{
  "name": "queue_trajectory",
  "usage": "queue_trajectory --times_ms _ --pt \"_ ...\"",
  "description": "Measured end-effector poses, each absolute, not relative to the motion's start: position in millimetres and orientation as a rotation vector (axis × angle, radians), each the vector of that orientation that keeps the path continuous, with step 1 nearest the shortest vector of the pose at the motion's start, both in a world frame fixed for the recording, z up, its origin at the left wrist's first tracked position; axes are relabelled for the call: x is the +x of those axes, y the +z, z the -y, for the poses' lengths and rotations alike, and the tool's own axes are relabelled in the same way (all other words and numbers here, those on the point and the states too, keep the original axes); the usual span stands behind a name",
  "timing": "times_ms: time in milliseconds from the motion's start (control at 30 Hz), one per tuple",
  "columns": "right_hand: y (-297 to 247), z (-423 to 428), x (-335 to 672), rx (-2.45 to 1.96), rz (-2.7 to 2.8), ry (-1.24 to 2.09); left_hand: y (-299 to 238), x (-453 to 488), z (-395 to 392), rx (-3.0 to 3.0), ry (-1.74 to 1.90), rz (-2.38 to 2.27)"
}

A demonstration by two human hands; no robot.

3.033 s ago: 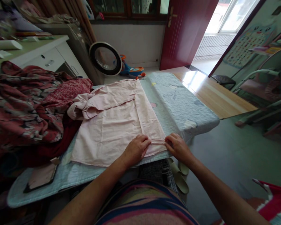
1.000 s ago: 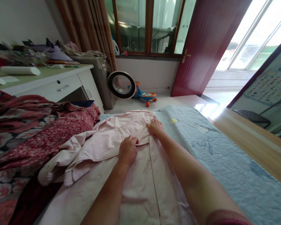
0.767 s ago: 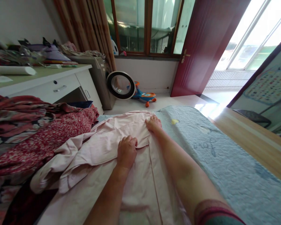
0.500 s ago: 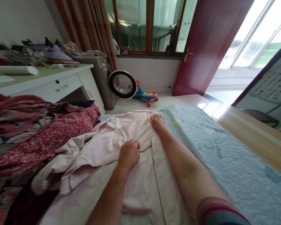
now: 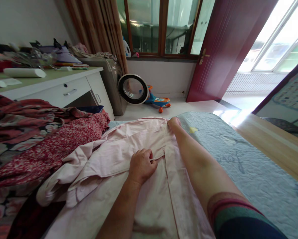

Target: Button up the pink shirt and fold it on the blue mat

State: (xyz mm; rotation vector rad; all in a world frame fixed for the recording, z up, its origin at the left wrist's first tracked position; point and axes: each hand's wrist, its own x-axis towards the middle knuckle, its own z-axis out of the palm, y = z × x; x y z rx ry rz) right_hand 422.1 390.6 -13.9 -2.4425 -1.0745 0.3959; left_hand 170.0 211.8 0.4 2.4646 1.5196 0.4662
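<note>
A pale pink coat (image 5: 149, 189) lies spread over the bed, one sleeve (image 5: 71, 166) bent out to the left. My left hand (image 5: 142, 164) is closed on the edge of a loose flap near the middle of the coat. Farther up, at the coat's top right edge, my right hand (image 5: 174, 123) is closed on the cloth; its fingertips are mostly hidden. Beneath the coat is a light blue quilted bed cover (image 5: 208, 139).
Red patterned clothes (image 5: 76, 142) are heaped along the left. Beyond them stand a white desk (image 5: 56, 89) with clutter and a washing machine with its round door (image 5: 133, 89) swung out. A blue and orange ride-on toy (image 5: 157, 99) is on the floor near a red door (image 5: 213, 49).
My right hand has shifted slightly outward to the right along the coat's edge. My left hand keeps its hold on the flap. The whole view has swung a little to the left.
</note>
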Motion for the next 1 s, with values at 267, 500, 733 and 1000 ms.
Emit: queue_trajectory --times_ms 267,500,733,1000 --pt "-17.1 -371.2 412.5 -2.367 1.195 0.181 -4.2 172.8 -211.3 2.435 0.458 -1.62" --pt "-11.2 -363.4 407.0 -2.385 1.254 0.091 -8.3 175.1 -210.5 2.474 0.358 -1.711" --pt "-19.8 -331.3 385.2 -2.263 1.74 0.111 -17.3 177.4 -210.3 2.494 0.368 -1.674" --pt "-30.2 -342.5 383.8 -2.247 1.851 0.114 -19.5 176.9 -207.2 2.486 0.307 -1.682"
